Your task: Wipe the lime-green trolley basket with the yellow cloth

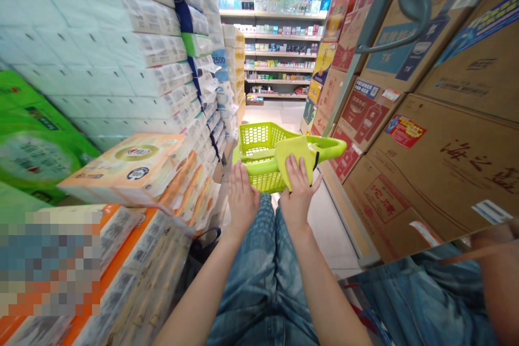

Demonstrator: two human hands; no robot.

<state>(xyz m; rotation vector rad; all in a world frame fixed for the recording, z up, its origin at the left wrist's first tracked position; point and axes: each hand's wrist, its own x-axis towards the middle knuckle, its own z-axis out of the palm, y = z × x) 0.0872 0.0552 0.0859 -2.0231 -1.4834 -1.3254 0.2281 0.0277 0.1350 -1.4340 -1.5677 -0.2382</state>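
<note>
A lime-green plastic shopping basket (266,134) with perforated walls is in front of my knees, its handle loop reaching to the right. My left hand (242,194) rests against the basket's near left corner, fingers stretched out and close together. With flat fingers, my right hand (297,186) holds a yellow-green cloth (292,150) against the basket's near rim; the thumb sticks out to the right. A black band (317,160) shows at the cloth's right edge. The cloth hides part of the rim and the handle's base.
Stacked tissue packs (154,48) rise along the left, with an orange-and-white pack (130,165) jutting out lower down. Printed cardboard cartons (454,157) line the right, beside a grey handle (417,11). Shelves (279,37) stand at the back. Another person's denim-clad leg (430,297) is at lower right.
</note>
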